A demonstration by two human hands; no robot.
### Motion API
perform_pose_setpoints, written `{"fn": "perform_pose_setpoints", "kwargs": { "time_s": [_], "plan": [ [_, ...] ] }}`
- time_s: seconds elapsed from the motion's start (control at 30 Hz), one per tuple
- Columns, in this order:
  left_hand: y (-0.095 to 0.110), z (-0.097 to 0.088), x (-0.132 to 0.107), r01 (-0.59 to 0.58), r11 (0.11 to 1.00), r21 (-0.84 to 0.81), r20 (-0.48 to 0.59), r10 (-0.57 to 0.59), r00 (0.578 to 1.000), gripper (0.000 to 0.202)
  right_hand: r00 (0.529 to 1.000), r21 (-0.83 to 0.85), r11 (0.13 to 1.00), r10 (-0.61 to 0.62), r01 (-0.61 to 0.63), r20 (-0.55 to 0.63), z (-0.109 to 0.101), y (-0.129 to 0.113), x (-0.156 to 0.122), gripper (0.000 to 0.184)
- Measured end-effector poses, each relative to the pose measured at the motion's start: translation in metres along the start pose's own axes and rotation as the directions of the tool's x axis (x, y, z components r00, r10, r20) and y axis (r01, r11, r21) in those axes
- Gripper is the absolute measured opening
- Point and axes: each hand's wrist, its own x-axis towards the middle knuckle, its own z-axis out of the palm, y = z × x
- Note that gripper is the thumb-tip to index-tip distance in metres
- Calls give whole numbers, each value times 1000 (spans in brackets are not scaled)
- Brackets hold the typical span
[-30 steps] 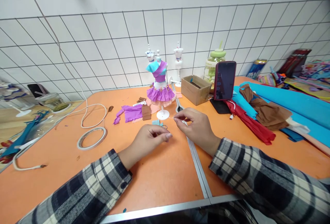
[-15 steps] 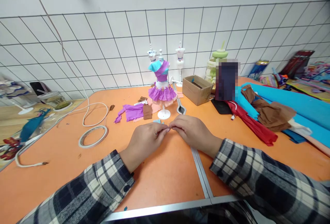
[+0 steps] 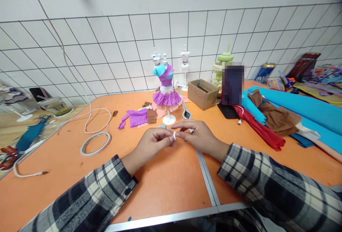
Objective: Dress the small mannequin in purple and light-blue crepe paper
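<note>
A small white piece, perhaps paper or tape, sits between the fingertips of both hands above the orange table. My left hand pinches its left side between thumb and fingers. From the other side, the thumb and index finger of my right hand close on the same piece. Just beyond the fingers, a miniature dress form stands upright in a purple and turquoise top and a ruffled purple skirt. Scraps of purple paper and brown paper lie left of its base.
A tape roll and a white cable lie left. Behind stand another small dress form and a cardboard box. A phone, red paper and brown paper are right.
The white piece has come into sight between the fingertips. My hands have shifted slightly, with the right index finger lifted and straighter. The camera view has moved a little.
</note>
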Motion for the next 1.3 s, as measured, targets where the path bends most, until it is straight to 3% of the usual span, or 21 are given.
{"fn": "perform_pose_setpoints", "kwargs": {
  "time_s": [0.1, 0.33, 0.57, 0.67, 0.8, 0.93, 1.1, 1.2, 1.3],
  "plan": [
    [-1, -1, 0, 40, 990, -136, 13, -39, 999, 24, 994, 155, 984, 74, -86, 76, 0, 2, 1, 14],
    [-8, -2, 3, 102, 947, -305, 54, -90, 994, 33, 983, 326, 930, 139, -170, 118, 2, 0, -1, 17],
    [-13, -4, 4, 107, 930, -352, 64, -90, 994, 35, 971, 425, 874, 192, -234, 141, 3, 11, 0, 25],
    [-13, -3, 3, 96, 932, -351, 55, -82, 995, 33, 980, 349, 917, 168, -193, 102, 3, 10, -1, 23],
    [-12, -3, 3, 77, 940, -331, 41, -67, 997, 33, 1000, 7, 1000, -5, 5, 16, 2, 3, -1, 8],
    [-9, -3, 2, 40, 962, -270, 27, -34, 999, 37, 985, -172, 970, -173, 172, 13, -1, 2, -1, 13],
    [-3, 0, 2, 59, 987, -147, -50, -67, 997, 36, 910, -351, 841, -394, 412, 125, -6, 3, -4, 23],
    [0, 1, 2, 59, 988, -142, -57, -67, 996, 33, 913, -364, 840, -396, 403, 97, -4, 0, -6, 22],
    [3, 1, 1, 47, 988, -147, -71, -58, 996, 30, 968, -222, 946, -249, 234, -39, 4, -5, -7, 15]
  ]
}}
